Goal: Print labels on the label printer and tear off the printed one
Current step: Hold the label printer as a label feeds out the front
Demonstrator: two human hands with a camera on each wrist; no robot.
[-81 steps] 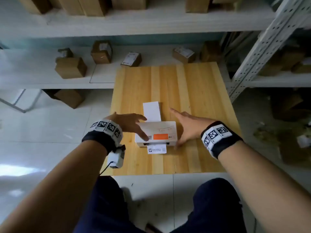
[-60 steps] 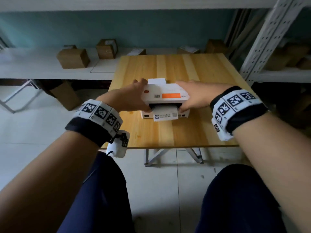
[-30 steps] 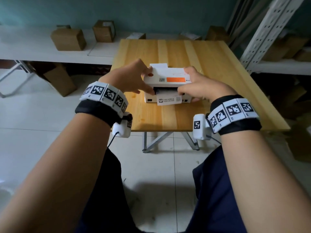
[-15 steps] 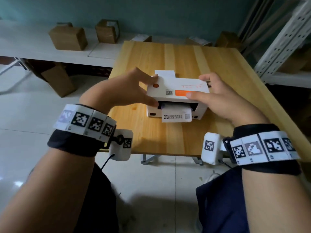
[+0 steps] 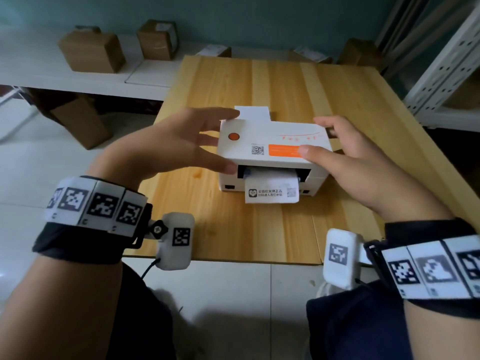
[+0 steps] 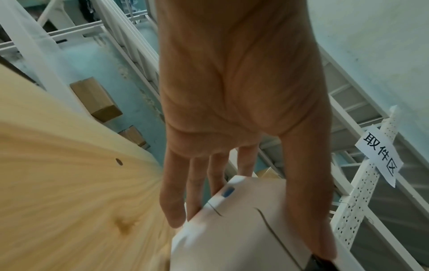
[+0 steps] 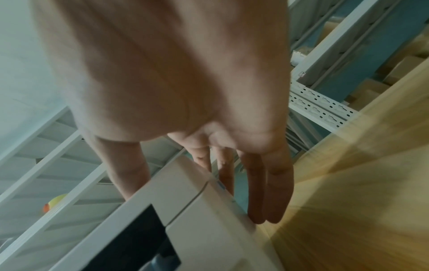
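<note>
A white label printer (image 5: 272, 141) with an orange button (image 5: 233, 136) stands on the wooden table (image 5: 259, 229). A printed label (image 5: 271, 192) hangs out of its front slot, attached. White paper (image 5: 253, 113) enters at the back. My left hand (image 5: 207, 141) lies against the printer's left side with straight fingers, its thumb by the slot's left corner. My right hand (image 5: 345, 162) is at the right side, thumb on the orange sticker on top. In the wrist views the left hand (image 6: 232, 110) and right hand (image 7: 185, 73) touch the printer (image 6: 243, 229) (image 7: 209, 220) with straight fingers.
Cardboard boxes (image 5: 93, 51) sit on a low white shelf behind the table. A white metal rack (image 5: 441, 68) stands at the right. A paper sign (image 6: 380, 155) hangs on a rack post. White tiled floor lies below the table's near edge.
Both hands have come from beside the printer onto its two sides and stayed there. The right thumb now rests on the orange sticker. My head has come closer. The label still hangs from the slot.
</note>
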